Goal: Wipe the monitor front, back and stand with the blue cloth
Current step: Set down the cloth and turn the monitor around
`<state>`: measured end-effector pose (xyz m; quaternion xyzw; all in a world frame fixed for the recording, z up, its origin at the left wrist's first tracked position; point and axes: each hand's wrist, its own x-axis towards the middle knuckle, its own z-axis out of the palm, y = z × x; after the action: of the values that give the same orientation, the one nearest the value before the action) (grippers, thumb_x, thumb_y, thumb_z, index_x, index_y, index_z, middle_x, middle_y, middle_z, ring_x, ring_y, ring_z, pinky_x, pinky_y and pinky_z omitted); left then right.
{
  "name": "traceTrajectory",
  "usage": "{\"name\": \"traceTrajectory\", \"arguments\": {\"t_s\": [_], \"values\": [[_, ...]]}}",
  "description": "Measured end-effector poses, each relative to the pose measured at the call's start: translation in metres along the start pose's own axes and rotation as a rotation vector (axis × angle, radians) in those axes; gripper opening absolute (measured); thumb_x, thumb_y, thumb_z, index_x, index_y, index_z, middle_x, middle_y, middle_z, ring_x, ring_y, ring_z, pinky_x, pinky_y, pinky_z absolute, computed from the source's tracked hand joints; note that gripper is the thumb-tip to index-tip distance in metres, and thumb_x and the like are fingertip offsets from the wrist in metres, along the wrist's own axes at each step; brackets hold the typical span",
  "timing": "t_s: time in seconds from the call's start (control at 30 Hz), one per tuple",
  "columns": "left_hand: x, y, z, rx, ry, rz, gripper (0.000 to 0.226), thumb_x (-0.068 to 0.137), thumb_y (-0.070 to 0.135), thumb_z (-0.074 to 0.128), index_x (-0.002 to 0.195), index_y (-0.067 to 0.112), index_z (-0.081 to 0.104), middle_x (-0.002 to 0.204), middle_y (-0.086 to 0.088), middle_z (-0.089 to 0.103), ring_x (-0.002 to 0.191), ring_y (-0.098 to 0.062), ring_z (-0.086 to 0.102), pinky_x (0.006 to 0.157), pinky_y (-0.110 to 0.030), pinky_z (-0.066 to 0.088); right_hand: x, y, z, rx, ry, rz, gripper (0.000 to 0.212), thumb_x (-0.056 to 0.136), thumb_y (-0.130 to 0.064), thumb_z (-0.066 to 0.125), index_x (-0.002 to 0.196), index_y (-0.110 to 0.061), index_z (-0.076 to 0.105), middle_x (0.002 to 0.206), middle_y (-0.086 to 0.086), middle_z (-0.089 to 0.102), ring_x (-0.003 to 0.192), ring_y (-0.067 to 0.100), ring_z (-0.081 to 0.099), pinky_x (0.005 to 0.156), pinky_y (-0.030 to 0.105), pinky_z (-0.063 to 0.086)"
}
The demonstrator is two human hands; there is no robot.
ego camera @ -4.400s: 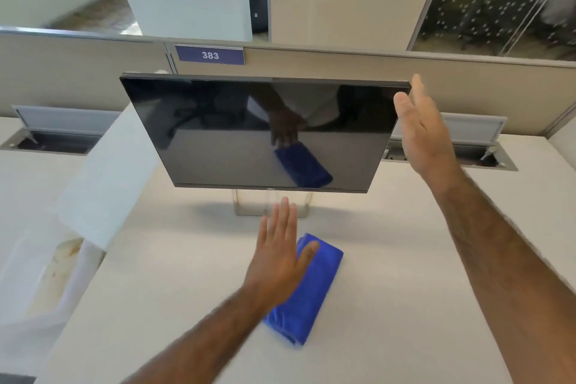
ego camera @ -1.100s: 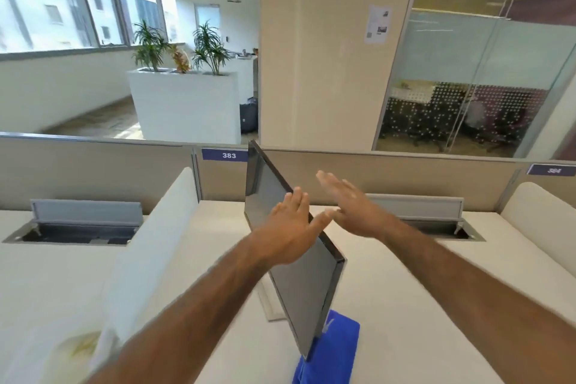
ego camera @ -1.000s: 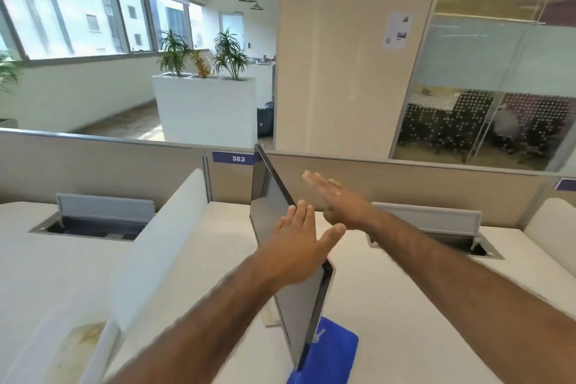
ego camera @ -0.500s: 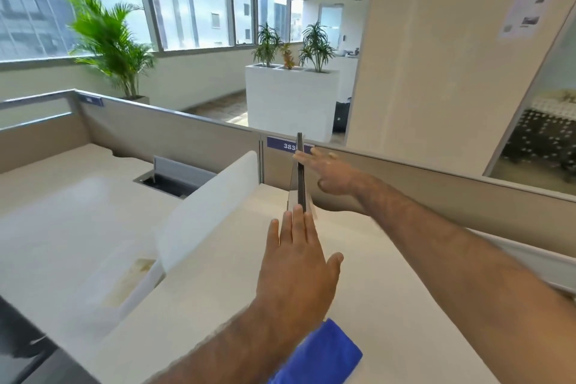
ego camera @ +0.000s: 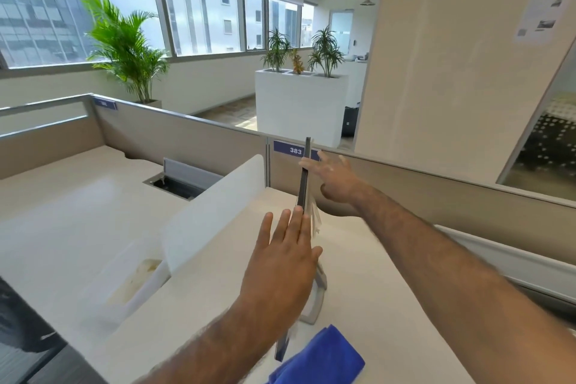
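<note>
The monitor (ego camera: 303, 178) stands edge-on to me, so only its thin dark side shows. Its silver stand (ego camera: 318, 299) rests on the desk below. My left hand (ego camera: 283, 262) lies flat with straight fingers against the near end of the monitor, on its left face. My right hand (ego camera: 335, 179) reaches to the far end with fingers spread, touching the monitor from the right side. The folded blue cloth (ego camera: 321, 358) lies on the desk near the front edge, just right of the monitor's lower corner. Neither hand holds it.
A white divider panel (ego camera: 215, 212) runs across the desk (ego camera: 374, 290) to the left of the monitor. A beige partition (ego camera: 187, 137) with the label 383 closes the back. An open cable tray (ego camera: 179, 185) sits in the neighbouring desk at left.
The monitor has swivelled from facing me to edge-on, turned by both flat hands. My view has swung left. The cloth has stayed on the desk.
</note>
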<state>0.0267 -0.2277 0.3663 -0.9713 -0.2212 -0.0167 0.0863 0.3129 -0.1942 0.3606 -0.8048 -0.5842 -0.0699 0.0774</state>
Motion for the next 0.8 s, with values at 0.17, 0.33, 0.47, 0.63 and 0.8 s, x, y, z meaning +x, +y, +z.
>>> {"name": "traceTrajectory", "arguments": {"t_s": [0.17,0.33,0.47,0.63,0.8], "values": [[-0.003,-0.03,-0.003,0.014,-0.066,0.064,0.07,0.109,0.042,0.025,0.161,0.018,-0.016,0.168,-0.007,-0.027,0.153,-0.029,-0.028,0.123,-0.056,-0.015,-0.001,-0.002,-0.004,-0.023,0.009,-0.012,0.081,0.089,-0.004,0.052,0.157,-0.038,0.023,0.168,-0.013,0.022,0.158,0.018,0.004,0.124,0.061,-0.001],[-0.005,-0.074,0.007,0.005,0.003,0.134,0.063,0.111,0.044,0.017,0.152,0.027,-0.026,0.157,0.008,-0.036,0.145,-0.016,-0.039,0.117,-0.042,-0.029,-0.006,-0.01,0.001,0.048,0.057,0.001,0.088,0.086,0.008,0.053,0.16,-0.03,0.023,0.17,-0.005,0.018,0.158,0.019,0.0,0.128,0.047,0.005],[-0.001,-0.11,0.017,-0.086,-0.015,0.173,0.063,0.1,0.055,-0.003,0.157,0.034,-0.02,0.162,0.017,-0.031,0.146,-0.003,-0.035,0.116,-0.032,-0.03,-0.01,-0.016,0.004,0.097,0.085,-0.005,0.083,0.091,-0.004,0.066,0.161,-0.02,0.025,0.17,-0.001,0.018,0.158,0.019,0.002,0.129,0.042,0.006],[-0.002,-0.117,0.008,-0.142,-0.089,0.151,0.069,0.094,0.063,-0.005,0.156,0.038,-0.021,0.165,0.018,-0.027,0.147,-0.002,-0.034,0.126,-0.039,-0.015,-0.009,-0.011,0.001,0.163,0.051,0.008,0.075,0.094,-0.014,0.064,0.16,-0.02,0.028,0.168,0.0,0.023,0.157,0.018,0.012,0.128,0.044,0.013],[-0.014,-0.055,-0.006,-0.062,-0.099,-0.089,0.081,0.103,0.064,0.012,0.161,0.016,-0.019,0.168,-0.004,-0.026,0.156,-0.025,-0.023,0.127,-0.045,-0.011,0.002,0.01,-0.002,0.105,-0.024,0.04,0.083,0.092,-0.002,0.057,0.162,-0.023,0.02,0.17,-0.004,0.018,0.157,0.013,0.008,0.128,0.04,0.014]]}}
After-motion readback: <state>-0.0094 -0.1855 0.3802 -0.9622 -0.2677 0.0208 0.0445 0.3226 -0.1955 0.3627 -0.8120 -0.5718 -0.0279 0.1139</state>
